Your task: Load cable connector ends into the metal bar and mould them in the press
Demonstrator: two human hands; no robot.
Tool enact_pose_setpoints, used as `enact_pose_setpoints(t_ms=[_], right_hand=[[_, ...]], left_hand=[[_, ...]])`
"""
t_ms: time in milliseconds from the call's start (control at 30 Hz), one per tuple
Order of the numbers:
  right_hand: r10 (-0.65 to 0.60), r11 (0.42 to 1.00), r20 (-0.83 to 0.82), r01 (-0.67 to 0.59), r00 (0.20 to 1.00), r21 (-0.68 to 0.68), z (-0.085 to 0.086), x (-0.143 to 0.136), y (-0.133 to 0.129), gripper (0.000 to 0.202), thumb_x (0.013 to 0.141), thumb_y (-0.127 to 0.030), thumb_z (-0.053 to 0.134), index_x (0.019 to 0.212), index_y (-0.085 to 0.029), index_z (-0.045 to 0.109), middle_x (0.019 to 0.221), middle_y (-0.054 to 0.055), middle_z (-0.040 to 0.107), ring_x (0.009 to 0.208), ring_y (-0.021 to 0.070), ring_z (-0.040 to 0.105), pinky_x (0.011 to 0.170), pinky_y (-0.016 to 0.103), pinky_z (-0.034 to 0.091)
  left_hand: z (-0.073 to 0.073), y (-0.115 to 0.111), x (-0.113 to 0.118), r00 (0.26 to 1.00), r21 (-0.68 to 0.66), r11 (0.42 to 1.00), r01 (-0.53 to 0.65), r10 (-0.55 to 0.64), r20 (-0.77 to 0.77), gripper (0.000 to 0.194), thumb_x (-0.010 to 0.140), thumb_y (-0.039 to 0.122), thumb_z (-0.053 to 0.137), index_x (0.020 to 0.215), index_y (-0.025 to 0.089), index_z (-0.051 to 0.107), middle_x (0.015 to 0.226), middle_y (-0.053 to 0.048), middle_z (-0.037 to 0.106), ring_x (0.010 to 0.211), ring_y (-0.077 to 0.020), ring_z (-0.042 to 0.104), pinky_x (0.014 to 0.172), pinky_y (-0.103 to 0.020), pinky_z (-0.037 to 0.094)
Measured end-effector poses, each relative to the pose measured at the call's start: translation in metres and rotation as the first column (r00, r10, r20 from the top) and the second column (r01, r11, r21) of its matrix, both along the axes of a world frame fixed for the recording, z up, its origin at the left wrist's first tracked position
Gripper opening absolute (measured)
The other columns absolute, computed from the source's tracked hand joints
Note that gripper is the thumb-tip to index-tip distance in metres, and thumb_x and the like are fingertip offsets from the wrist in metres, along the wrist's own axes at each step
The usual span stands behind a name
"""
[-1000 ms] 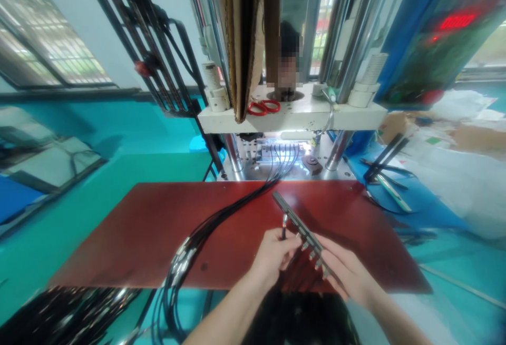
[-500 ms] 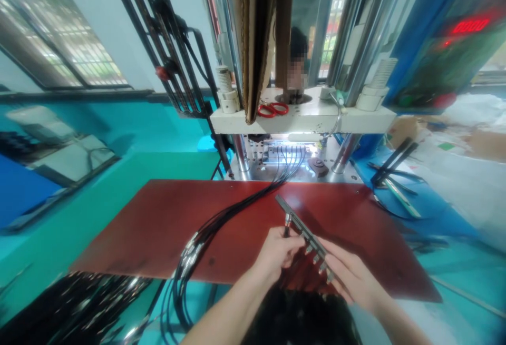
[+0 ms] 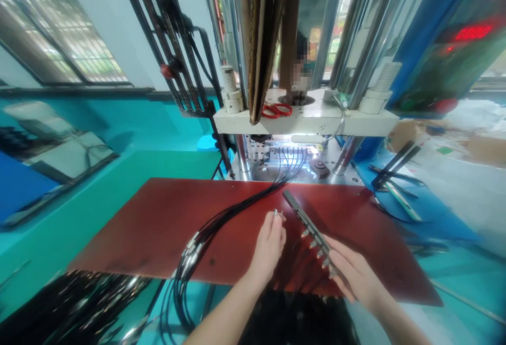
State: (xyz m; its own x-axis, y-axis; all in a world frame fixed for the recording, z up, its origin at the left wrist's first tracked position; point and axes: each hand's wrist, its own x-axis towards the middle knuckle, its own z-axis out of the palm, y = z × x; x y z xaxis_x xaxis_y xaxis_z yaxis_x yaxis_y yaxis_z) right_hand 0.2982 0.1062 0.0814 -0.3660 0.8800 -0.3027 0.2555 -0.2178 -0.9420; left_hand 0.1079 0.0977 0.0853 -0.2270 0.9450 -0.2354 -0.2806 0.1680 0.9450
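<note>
My right hand [image 3: 353, 268] grips the lower end of a dark metal bar [image 3: 302, 218], which slants up to the left over the red-brown board [image 3: 169, 224]. Several small metal connectors [image 3: 319, 254] stick out along the bar's lower side, with thin cables faintly visible below them. To the left of the bar and apart from it, my left hand [image 3: 269, 242] is closed in a pinch. A small silvery cable connector [image 3: 277, 212] pokes out above its fingertips. The rest of that piece is hidden by the fingers.
A bundle of black cables [image 3: 237, 209] crosses the board into the press [image 3: 300, 122]. Red-handled scissors [image 3: 276, 110] lie on the press plate beside cardboard [image 3: 259, 45]. More black cables [image 3: 75, 308] hang at lower left. Tools [image 3: 399, 187] rest on a blue surface at right.
My left hand has drawn away from the bar to the left with the connector, which was at the bar before. The bar has shifted slightly right in my right hand.
</note>
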Motion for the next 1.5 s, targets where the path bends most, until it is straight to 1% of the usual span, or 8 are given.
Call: enact_pose_setpoints(t_ms=[200,400,500,667,900,1033,1233,1500], right_hand=[[0.094,0.995,0.012,-0.093,0.996,-0.042,-0.001,0.001,0.002,0.061,0.08,-0.055,0.044,0.128,-0.018,0.043,0.053,-0.003,0.051,0.033,0.0054,0.034,0.03,0.016,0.029],[0.097,0.994,0.035,-0.095,0.995,-0.049,-0.003,0.0,0.001,0.063,0.079,-0.057,0.043,0.129,-0.018,0.041,0.052,-0.004,0.049,0.034,0.0055,0.033,0.031,0.017,0.028],[0.075,0.997,0.044,-0.073,0.996,-0.04,-0.002,-0.003,-0.001,0.063,0.078,-0.059,0.043,0.128,-0.02,0.043,0.055,-0.003,0.05,0.036,0.0064,0.033,0.032,0.018,0.029],[0.155,0.988,0.087,-0.153,0.984,-0.034,0.003,-0.006,0.001,0.064,0.076,-0.059,0.045,0.128,-0.021,0.044,0.053,-0.002,0.051,0.037,0.0089,0.037,0.034,0.021,0.033],[-0.002,1.0,0.031,0.002,1.0,-0.02,0.002,-0.007,-0.003,0.064,0.076,-0.06,0.046,0.125,-0.019,0.048,0.052,-0.001,0.052,0.038,0.0096,0.042,0.035,0.02,0.038],[-0.002,1.0,0.044,0.003,0.999,-0.014,0.003,-0.006,-0.002,0.065,0.075,-0.06,0.046,0.125,-0.018,0.048,0.053,-0.001,0.052,0.036,0.0086,0.04,0.032,0.02,0.036],[0.042,0.999,0.08,-0.043,0.996,0.014,0.003,-0.004,0.001,0.065,0.075,-0.06,0.045,0.124,-0.017,0.049,0.048,-0.003,0.046,0.034,0.0088,0.037,0.03,0.019,0.032],[0.081,0.997,0.097,-0.08,0.992,-0.014,0.001,-0.006,0.0,0.064,0.076,-0.061,0.042,0.126,-0.021,0.047,0.051,-0.003,0.049,0.035,0.0079,0.038,0.031,0.018,0.032]], left_hand=[[-0.009,0.001,0.004,0.976,0.002,0.988,0.157,-0.155,-0.15,0.028,0.078,0.042,0.049,0.067,0.018,0.043,0.048,0.008,0.032,0.039,-0.003,0.021,0.039,-0.017,0.016],[-0.009,0.005,0.006,0.973,-0.036,0.987,0.156,-0.16,-0.169,0.026,0.075,0.035,0.051,0.061,0.017,0.041,0.047,0.008,0.032,0.041,-0.0038,0.023,0.042,-0.018,0.019],[-0.01,0.007,0.005,0.978,-0.032,0.99,0.138,-0.141,-0.152,0.024,0.074,0.031,0.051,0.059,0.017,0.04,0.047,0.008,0.031,0.042,-0.0044,0.024,0.043,-0.018,0.021],[-0.012,0.006,0.008,0.986,0.04,0.994,0.105,-0.099,-0.138,0.022,0.075,0.03,0.049,0.058,0.017,0.043,0.05,0.006,0.037,0.046,-0.0062,0.032,0.048,-0.018,0.028],[-0.008,0.003,0.013,0.965,0.085,0.99,-0.117,0.133,-0.225,0.02,0.076,0.039,0.05,0.075,0.019,0.049,0.059,0.004,0.045,0.052,-0.0088,0.041,0.051,-0.019,0.034],[-0.006,0.005,0.006,0.962,0.102,0.994,-0.032,0.058,-0.267,0.024,0.078,0.037,0.046,0.063,0.017,0.049,0.059,0.004,0.044,0.05,-0.0082,0.041,0.047,-0.019,0.035],[-0.006,0.012,-0.004,0.992,-0.02,0.997,0.076,-0.078,-0.099,0.023,0.068,0.032,0.052,0.052,0.017,0.044,0.048,0.005,0.037,0.043,-0.0079,0.036,0.042,-0.02,0.031],[-0.003,0.02,-0.015,0.981,-0.043,0.985,0.166,-0.17,-0.098,0.015,0.06,0.022,0.051,0.047,0.015,0.05,0.043,0.004,0.043,0.043,-0.0081,0.038,0.047,-0.021,0.028]])
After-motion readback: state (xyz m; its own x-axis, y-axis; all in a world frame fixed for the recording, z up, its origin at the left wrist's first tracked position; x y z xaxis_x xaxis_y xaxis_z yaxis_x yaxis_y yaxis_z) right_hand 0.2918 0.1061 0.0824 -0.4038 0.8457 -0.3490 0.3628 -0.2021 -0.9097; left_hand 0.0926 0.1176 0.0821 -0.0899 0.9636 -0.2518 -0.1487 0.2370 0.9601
